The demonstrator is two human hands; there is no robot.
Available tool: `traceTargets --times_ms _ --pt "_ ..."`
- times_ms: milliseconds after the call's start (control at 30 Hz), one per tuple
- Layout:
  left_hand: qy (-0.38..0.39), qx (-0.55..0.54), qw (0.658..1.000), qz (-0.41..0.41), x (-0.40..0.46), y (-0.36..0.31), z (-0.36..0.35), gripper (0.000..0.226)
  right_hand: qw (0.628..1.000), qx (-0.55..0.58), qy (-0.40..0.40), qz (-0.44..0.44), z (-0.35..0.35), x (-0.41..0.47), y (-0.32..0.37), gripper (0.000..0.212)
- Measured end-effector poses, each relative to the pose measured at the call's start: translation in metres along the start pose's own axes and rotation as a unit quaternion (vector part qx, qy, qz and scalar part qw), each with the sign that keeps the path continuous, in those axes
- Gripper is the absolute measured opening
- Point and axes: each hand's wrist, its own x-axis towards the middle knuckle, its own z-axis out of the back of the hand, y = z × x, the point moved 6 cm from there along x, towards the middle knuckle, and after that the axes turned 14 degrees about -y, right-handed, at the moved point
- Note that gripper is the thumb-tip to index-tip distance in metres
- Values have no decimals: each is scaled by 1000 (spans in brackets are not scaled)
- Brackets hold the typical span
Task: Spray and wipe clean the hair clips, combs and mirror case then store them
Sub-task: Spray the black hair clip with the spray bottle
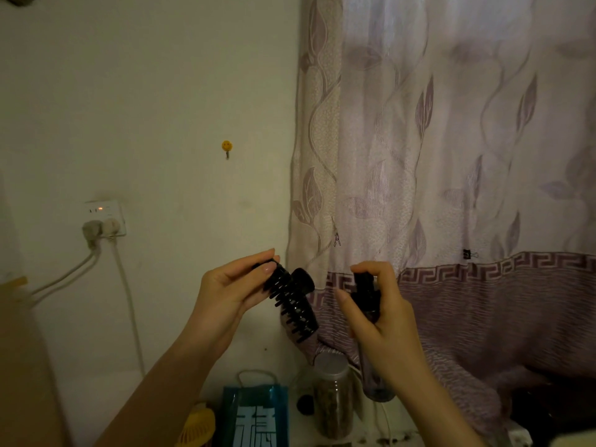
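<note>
Pinched between thumb and fingertips, one black claw hair clip [292, 300] hangs from the left hand [225, 291], which grips its upper end; the clip's teeth point toward seven o'clock and its body slants down toward five o'clock. At three o'clock of the clip, just beside it, the right hand [383, 321] curls around one spray bottle [371, 343], forefinger bent over the black pump head, thumb along the near side. Its nozzle faces the clip; the bottle's clear lower body shows below the palm.

Below the hands, at six o'clock, stands one blue bag [254, 414] with large white characters printed on it, cut off by the frame edge and not readable in full. Just right of it stands one lidded jar [332, 395] with dark contents. A yellow object [196, 427] sits at the bag's nine o'clock.

At ten o'clock of the hands, one wall socket [104, 217] carries two plugs and a small red light. One yellow smiley hook [227, 146] sits at twelve o'clock. One patterned curtain [451, 156] fills the right, with one black binder clip [467, 253] on it.
</note>
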Motion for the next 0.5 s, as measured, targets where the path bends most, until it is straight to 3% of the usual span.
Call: traceTargets --times_ms 500 --pt "-47 -33 998 0 -5 4 15 24 999 0 6 -37 3 -21 -13 24"
